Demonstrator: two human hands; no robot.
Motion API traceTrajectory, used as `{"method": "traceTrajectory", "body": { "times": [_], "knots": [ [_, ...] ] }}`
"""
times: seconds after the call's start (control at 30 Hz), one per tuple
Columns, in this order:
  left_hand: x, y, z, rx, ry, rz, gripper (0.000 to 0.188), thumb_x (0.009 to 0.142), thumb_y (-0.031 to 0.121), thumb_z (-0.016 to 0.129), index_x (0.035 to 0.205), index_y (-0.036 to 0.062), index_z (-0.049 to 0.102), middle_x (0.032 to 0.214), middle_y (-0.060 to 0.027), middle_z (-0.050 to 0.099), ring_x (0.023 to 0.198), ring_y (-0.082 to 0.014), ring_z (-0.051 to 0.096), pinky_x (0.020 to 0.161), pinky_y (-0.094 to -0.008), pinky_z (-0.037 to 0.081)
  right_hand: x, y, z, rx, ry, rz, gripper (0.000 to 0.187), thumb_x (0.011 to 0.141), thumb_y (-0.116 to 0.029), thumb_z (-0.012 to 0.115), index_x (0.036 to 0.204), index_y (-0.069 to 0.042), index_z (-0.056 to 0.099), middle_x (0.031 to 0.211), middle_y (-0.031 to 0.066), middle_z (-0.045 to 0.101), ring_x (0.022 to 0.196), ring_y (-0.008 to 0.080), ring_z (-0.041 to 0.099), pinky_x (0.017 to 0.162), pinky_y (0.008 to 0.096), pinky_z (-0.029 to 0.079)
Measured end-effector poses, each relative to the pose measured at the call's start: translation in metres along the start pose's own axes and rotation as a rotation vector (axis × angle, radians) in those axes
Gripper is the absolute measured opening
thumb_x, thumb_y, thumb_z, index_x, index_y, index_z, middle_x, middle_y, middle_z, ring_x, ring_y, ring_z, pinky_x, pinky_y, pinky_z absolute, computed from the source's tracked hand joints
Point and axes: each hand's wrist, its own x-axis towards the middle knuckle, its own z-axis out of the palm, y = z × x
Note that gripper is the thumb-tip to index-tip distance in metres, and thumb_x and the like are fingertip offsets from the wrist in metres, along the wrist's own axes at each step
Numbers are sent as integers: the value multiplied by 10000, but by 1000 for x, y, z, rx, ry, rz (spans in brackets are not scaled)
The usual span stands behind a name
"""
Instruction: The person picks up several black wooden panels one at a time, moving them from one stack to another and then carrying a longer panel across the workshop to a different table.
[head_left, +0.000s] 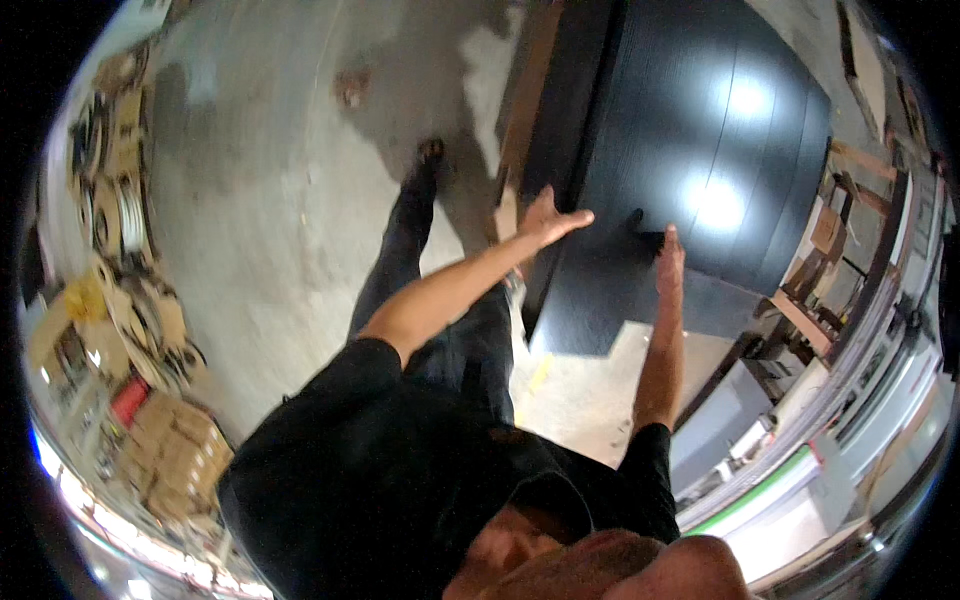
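The floor point(260, 200) is grey and hard, with smudges and a small brown spot point(351, 88). A big dark shadow point(400, 85) lies across it. There is also a short yellow mark point(540, 375) on the floor. Along the left side sit round spools point(130, 215), something yellow point(85, 297) and a pile of brown boxes point(175, 450). Bright white light point(95, 520) shines at the bottom left. On the right are long pale bars point(880, 390), bits of wood point(803, 322) and a green strip point(757, 490).

Signs, labels — none legible.
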Motion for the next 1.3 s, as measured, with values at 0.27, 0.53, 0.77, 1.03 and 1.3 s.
{"method": "traceTrajectory", "body": {
  "times": [0.27, 0.53, 0.77, 1.03, 1.3],
  "knots": [
    [89, 125, -95, -94, -48, 48, 1374, 630, 649, 817, 1488, -138, 87, 1505, -349, 271, 1419, -397, 306, 1179, -416, 277, 113, -108, 55, -13, 120, -147, 688, 841, -685, 612, 848, 3, 619, 687, -42, 312, 640, 110, 284, 582, 303, 281],
    [158, 201, -82, -157, -116, 73, 1342, 623, 588, 838, 1475, -151, 110, 1514, -345, 245, 1430, -424, 263, 1203, -399, 222, 212, -133, 37, -59, 38, 49, 695, 858, -676, 600, 1009, 2, 585, 904, 69, 537, 857, 175, 519, 761, 302, 405],
    [231, 212, -82, -254, 8, 7, 1436, 565, 490, 898, 1467, -160, -11, 1554, -344, 55, 1473, -418, 93, 1226, -416, 164, 246, -207, 89, 92, -273, 233, 874, 954, -604, 480, 1507, 38, 263, 1582, 179, 252, 1477, 290, 196, 1198, 391, 152],
    [228, 238, -70, -327, 35, -124, 1350, 564, 250, 947, 1510, -34, 26, 1476, -260, 361, 1361, -367, 389, 1189, -421, 263, 257, -193, 72, 108, -295, 364, 973, 910, -678, 487, 1473, 94, 303, 1569, 201, 262, 1447, 335, 259, 1185, 431, 197],
    [215, 300, -127, 25, -297, -173, 1015, 667, 299, 880, 1413, -96, 316, 1329, -280, 506, 1283, -370, 479, 1113, -418, 367, 253, -181, 72, -4, -133, 361, 941, 888, -656, 554, 1405, 118, 414, 1445, 264, 446, 1369, 340, 401, 1139, 407, 278]
  ]
}}
